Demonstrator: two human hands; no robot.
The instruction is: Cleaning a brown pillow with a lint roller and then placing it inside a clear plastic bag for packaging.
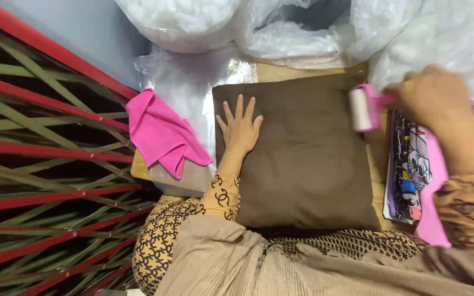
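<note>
A brown square cushion (pixel 308 159) lies flat on a wooden table in front of me. My left hand (pixel 240 126) rests palm-down with fingers spread on the cushion's left part. My right hand (pixel 432 96) grips the pink handle of a lint roller (pixel 364 108), whose white roll sits at the cushion's upper right edge. The right hand is blurred.
A pink cloth (pixel 161 135) hangs over the table's left corner. Clear plastic bags of white stuffing (pixel 193 22) pile up at the back. A printed colourful fabric (pixel 410 170) and a pink sheet (pixel 434 219) lie at the right. A red and green striped mat (pixel 39 164) covers the floor on the left.
</note>
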